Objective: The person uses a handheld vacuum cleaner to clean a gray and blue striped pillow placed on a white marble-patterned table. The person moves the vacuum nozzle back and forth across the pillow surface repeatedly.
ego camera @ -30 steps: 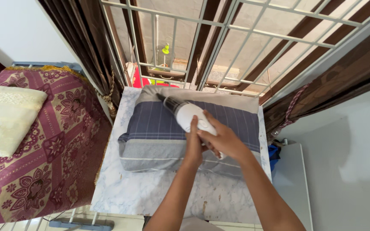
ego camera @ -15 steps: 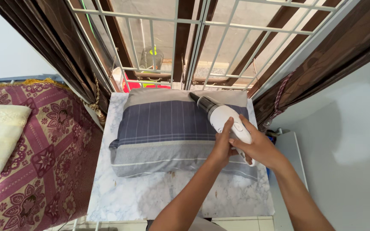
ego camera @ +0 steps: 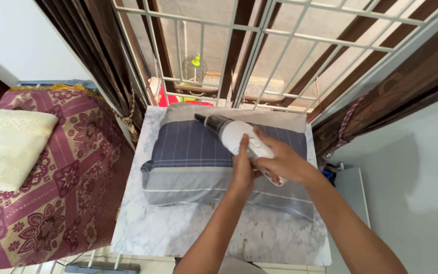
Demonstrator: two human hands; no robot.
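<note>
A white handheld vacuum (ego camera: pixel 233 135) with a dark nozzle lies angled across a pillow (ego camera: pixel 188 162) in a blue and grey striped case. My right hand (ego camera: pixel 283 165) grips the vacuum's handle from the right. My left hand (ego camera: pixel 242 171) rests against the white body from below, fingers pointing up along it. The nozzle tip touches the pillow's far edge near the window. The pillow lies on a small marble-patterned table (ego camera: pixel 178 231).
A white metal window grille (ego camera: pixel 259 56) with brown curtains (ego camera: pixel 102 56) stands just beyond the table. To the left is a bed with a maroon patterned cover (ego camera: pixel 51 187) and a cream pillow (ego camera: pixel 6 147). A white wall (ego camera: pixel 422 187) is at the right.
The vacuum and both hands have shifted left across the pillow from the right end toward its middle. The view has also swung.
</note>
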